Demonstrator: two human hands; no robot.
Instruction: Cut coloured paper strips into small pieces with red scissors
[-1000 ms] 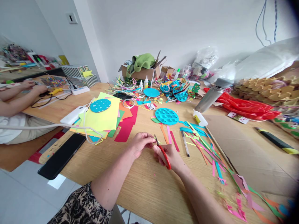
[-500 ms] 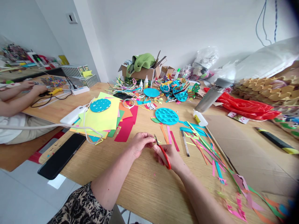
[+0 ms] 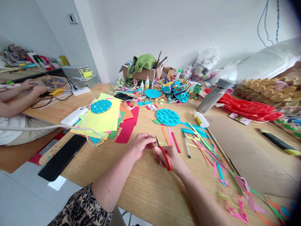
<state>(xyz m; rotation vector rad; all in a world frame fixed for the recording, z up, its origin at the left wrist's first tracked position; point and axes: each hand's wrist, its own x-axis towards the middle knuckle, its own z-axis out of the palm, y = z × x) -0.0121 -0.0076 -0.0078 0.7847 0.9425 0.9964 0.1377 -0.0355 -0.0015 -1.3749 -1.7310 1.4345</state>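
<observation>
Red-handled scissors [image 3: 166, 157] are held in my right hand [image 3: 171, 158], their dark blades pointing up and left. My left hand [image 3: 143, 145] is pinched at the blade tips, around a tiny piece too small to make out clearly. Both hands are over the wooden table [image 3: 141, 191], close together. Just beyond them lie an orange strip [image 3: 165, 135], a pink strip [image 3: 170, 135] and a red strip [image 3: 176, 142]. A blue oval with raised bumps [image 3: 167, 117] lies behind the strips.
Coloured paper sheets [image 3: 103, 119] and a black phone [image 3: 62, 157] lie at the left. To the right are a pen [image 3: 187, 145], many paper strips, a steel bottle [image 3: 213, 97] and cardboard [image 3: 244, 153]. Another person's hands [image 3: 39, 89] are at the far left.
</observation>
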